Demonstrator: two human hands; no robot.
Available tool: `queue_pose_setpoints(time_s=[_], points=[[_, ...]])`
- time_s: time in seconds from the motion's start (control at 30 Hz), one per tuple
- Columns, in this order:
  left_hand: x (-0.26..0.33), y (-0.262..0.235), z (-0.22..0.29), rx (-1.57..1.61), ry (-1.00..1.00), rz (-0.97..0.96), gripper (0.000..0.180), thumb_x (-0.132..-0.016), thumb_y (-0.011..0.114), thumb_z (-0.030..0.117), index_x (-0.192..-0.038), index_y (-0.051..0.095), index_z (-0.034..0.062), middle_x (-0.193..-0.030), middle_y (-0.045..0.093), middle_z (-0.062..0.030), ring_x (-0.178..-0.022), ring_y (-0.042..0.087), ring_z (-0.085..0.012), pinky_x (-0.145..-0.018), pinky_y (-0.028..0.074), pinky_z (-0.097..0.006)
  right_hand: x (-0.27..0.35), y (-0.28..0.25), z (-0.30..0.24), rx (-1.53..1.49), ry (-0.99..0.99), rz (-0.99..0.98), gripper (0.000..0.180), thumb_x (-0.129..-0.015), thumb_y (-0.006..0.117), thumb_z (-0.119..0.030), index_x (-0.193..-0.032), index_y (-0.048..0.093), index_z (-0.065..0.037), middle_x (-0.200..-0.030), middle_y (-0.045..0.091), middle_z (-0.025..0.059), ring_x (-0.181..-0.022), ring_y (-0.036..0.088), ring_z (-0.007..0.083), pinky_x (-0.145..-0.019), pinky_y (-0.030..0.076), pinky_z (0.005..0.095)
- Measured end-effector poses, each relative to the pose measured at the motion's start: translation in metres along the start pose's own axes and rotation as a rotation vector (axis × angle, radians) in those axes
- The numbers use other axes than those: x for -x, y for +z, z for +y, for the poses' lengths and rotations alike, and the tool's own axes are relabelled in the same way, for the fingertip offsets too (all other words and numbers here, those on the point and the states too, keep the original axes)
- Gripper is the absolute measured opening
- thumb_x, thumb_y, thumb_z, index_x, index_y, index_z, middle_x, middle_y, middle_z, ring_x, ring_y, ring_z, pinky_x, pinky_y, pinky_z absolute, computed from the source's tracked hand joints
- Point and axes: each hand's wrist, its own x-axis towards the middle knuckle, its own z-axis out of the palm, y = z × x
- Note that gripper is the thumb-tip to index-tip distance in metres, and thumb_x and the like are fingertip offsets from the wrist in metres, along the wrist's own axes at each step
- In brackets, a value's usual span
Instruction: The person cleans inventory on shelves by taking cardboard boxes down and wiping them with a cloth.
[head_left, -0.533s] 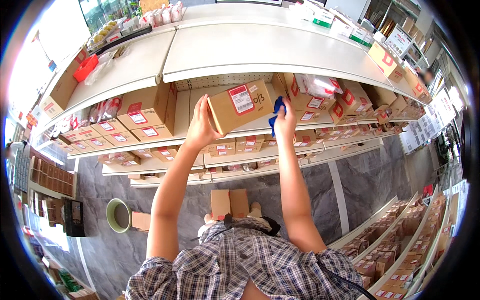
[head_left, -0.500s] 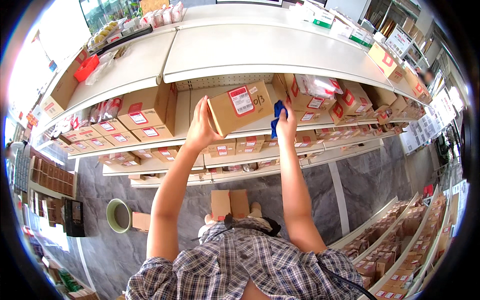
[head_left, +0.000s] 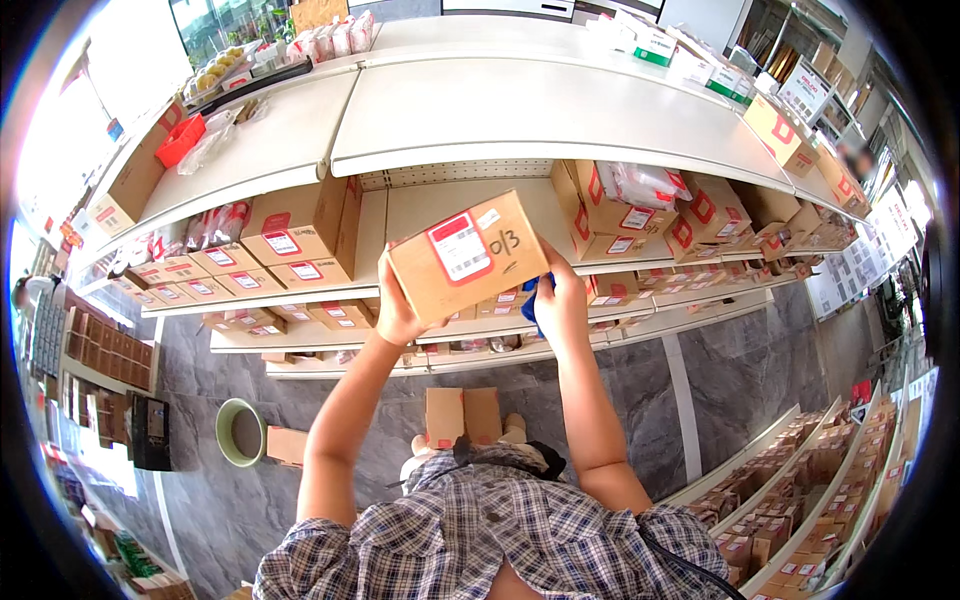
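Observation:
A brown cardboard box (head_left: 415,270) with a red-edged white label and dark handwriting is held up, tilted, in front of the shelf. My left hand (head_left: 396,308) is closed on its left side, thumb along the lower edge. My right hand (head_left: 564,302) rests against the box's right side, its fingers partly hidden. A crumpled blue cloth (head_left: 530,306) is bunched in that hand, below the box's right corner. Behind the box is a bare stretch of the white shelf board (head_left: 430,203) between stacked cartons.
More cartons stand left (head_left: 300,225) and right (head_left: 605,215) of the gap. Above juts a white top shelf (head_left: 500,110). On the grey floor are an open carton (head_left: 444,415) by my feet and a green bin (head_left: 240,432). Box-filled racks (head_left: 790,500) stand at the right.
The box has come down, closer to me and away from the shelf. My right hand, earlier apart from it with the cloth, has moved down and now touches the box's right side.

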Motion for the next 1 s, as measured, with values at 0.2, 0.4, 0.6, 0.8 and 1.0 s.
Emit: queue_pose_setpoints(time_s=[0.2, 0.4, 0.6, 0.8, 1.0], points=[[0.037, 0.016, -0.016, 0.091, -0.116, 0.21, 0.119, -0.064, 0.081, 0.044, -0.142, 0.001, 0.003, -0.135, 0.034, -0.0175, -0.125, 0.04, -0.0276, -0.104, 0.034, -0.042, 0.012, 0.004, -0.028, 0.284, -0.189, 0.04, 0.046, -0.074, 0.053, 0.01, -0.118, 0.056, -0.004, -0.104, 0.063, 0.0174, -0.092, 0.061, 0.0349, -0.081, 0.049, 0.0408], [0.021, 0.038, 0.013, 0.491, -0.343, 0.383, 0.108, -0.071, 0.08, 0.032, -0.144, 0.002, 0.01, -0.133, 0.034, -0.0159, -0.121, 0.042, -0.0283, -0.096, 0.043, -0.042, -0.004, 0.025, -0.019, 0.327, -0.203, 0.072, 0.052, -0.072, 0.053, 0.009, -0.123, 0.047, -0.002, -0.111, 0.059, 0.0176, -0.097, 0.057, 0.035, -0.087, 0.046, 0.0427], [0.057, 0.005, -0.019, 0.236, -0.438, 0.471, 0.09, -0.077, 0.069, 0.053, -0.136, 0.028, -0.0006, -0.126, 0.045, -0.0131, -0.116, 0.046, -0.0232, -0.096, 0.041, -0.04, -0.007, 0.041, 0.035, 0.022, -0.109, 0.175, 0.041, -0.084, 0.049, 0.003, -0.125, 0.048, -0.004, -0.123, 0.053, 0.0195, -0.111, 0.053, 0.0354, -0.095, 0.043, 0.039], [0.047, -0.001, -0.019, 0.117, -0.403, 0.613, 0.078, -0.084, 0.066, 0.04, -0.137, 0.026, 0.0008, -0.133, 0.039, -0.0147, -0.119, 0.042, -0.024, -0.102, 0.034, -0.04, -0.017, 0.058, 0.093, -0.164, 0.479, -0.09, 0.035, -0.083, 0.052, -0.008, -0.116, 0.054, 0.004, -0.097, 0.062, 0.0181, -0.087, 0.062, 0.0255, -0.079, 0.05, 0.0347], [0.015, 0.02, 0.003, 0.324, -0.5, 0.668, 0.082, -0.086, 0.064, 0.027, -0.144, 0.009, 0.0071, -0.138, 0.031, -0.014, -0.122, 0.037, -0.0231, -0.102, 0.033, -0.039, -0.027, 0.06, 0.126, -0.674, 0.698, 0.135, 0.032, -0.082, 0.048, -0.004, -0.111, 0.058, 0.004, -0.087, 0.061, 0.007, -0.074, 0.056, 0.0144, -0.069, 0.047, 0.0287]])
